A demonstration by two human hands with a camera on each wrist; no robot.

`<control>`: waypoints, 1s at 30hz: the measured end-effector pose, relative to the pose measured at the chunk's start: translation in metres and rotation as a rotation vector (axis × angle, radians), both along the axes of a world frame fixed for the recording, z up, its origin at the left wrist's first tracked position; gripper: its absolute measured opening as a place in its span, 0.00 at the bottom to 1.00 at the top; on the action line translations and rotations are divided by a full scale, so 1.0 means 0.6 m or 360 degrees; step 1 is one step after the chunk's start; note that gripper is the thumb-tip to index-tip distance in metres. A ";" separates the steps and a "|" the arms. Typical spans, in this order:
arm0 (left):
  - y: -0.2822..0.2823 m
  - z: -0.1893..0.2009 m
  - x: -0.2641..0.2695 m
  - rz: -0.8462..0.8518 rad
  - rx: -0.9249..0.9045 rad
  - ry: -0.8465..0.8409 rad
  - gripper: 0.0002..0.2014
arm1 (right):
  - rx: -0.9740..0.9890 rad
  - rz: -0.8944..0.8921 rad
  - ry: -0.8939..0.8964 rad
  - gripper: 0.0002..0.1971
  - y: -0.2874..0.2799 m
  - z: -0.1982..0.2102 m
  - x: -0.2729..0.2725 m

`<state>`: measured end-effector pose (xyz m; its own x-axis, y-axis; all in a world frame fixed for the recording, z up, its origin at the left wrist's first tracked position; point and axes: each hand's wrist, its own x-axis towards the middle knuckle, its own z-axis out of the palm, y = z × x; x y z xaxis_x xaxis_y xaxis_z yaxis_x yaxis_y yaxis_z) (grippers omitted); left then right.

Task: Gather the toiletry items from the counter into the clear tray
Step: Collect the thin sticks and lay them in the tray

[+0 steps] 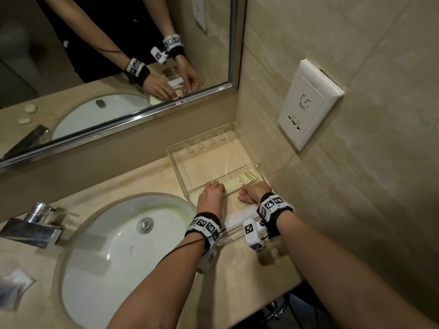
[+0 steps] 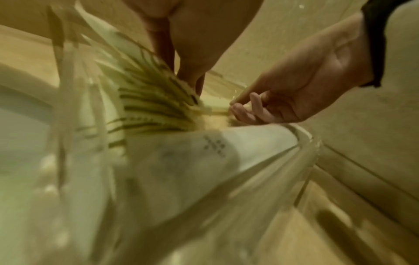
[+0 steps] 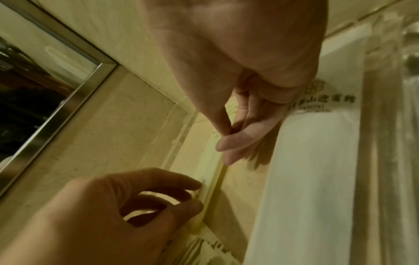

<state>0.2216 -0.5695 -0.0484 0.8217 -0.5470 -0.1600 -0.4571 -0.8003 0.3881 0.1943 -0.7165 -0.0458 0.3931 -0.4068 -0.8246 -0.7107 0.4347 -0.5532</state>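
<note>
We've got both hands at the near wall of the tray (image 1: 240, 132). Our left hand (image 1: 210, 197) and right hand (image 1: 253, 193) each pinch an end of 1 flat packet (image 1: 234, 185) with curled fingertips, holding it low inside. Just behind our wrists lies a white packet (image 1: 234, 220) on the counter (image 1: 152, 176). Left of us sits the sink (image 1: 114, 245); beyond our fingers, the mirror (image 1: 118, 55).
</note>
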 end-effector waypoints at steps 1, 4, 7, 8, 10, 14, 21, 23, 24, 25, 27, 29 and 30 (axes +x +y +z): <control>0.000 0.003 0.000 0.0009 -0.0003 0.0008 0.17 | -0.0025 0.0050 0.0021 0.09 0.001 -0.001 0.000; 0.005 0.011 0.002 0.0036 -0.0102 0.0062 0.18 | -0.0160 0.0186 0.0007 0.14 0.002 0.005 -0.005; 0.026 0.020 0.003 0.0179 -0.0325 0.0124 0.17 | -0.0213 0.0203 -0.0113 0.14 0.004 0.016 -0.013; 0.038 0.025 0.003 0.0240 -0.0399 0.0152 0.15 | -0.0184 0.0186 -0.0174 0.13 0.007 0.021 -0.015; 0.065 0.036 0.001 0.0361 -0.0502 0.0213 0.10 | -0.0132 0.0127 -0.0275 0.10 0.019 0.030 -0.019; 0.138 0.055 -0.014 0.0643 -0.0707 0.0377 0.05 | -0.0176 0.0188 -0.0369 0.08 0.065 0.061 -0.022; 0.280 0.062 -0.048 0.0849 -0.0748 0.0471 0.05 | -0.0507 0.0454 -0.0376 0.13 0.183 0.080 -0.016; 0.304 0.060 -0.056 0.0837 -0.0730 0.0483 0.05 | -0.0843 0.0714 -0.0224 0.19 0.205 0.062 -0.018; 0.312 0.058 -0.060 0.0830 -0.0720 0.0493 0.05 | -0.0990 0.0845 -0.0131 0.23 0.214 0.053 -0.020; 0.317 0.056 -0.064 0.0826 -0.0711 0.0508 0.05 | -0.1106 0.0953 -0.0051 0.26 0.221 0.046 -0.022; 0.322 0.054 -0.071 0.0811 -0.0685 0.0537 0.05 | -0.1247 0.1058 0.0025 0.29 0.230 0.038 -0.027; 0.321 0.050 -0.076 0.0795 -0.0680 0.0572 0.05 | -0.1314 0.1051 0.0021 0.29 0.230 0.031 -0.030; 0.320 0.049 -0.078 0.0793 -0.0681 0.0588 0.05 | -0.1328 0.1047 0.0020 0.29 0.229 0.027 -0.031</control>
<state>0.1747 -0.3774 -0.0188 0.9223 -0.2005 -0.3303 0.1400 -0.6233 0.7693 0.1759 -0.5793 -0.0297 0.7350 -0.5561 -0.3880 -0.6755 -0.5509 -0.4901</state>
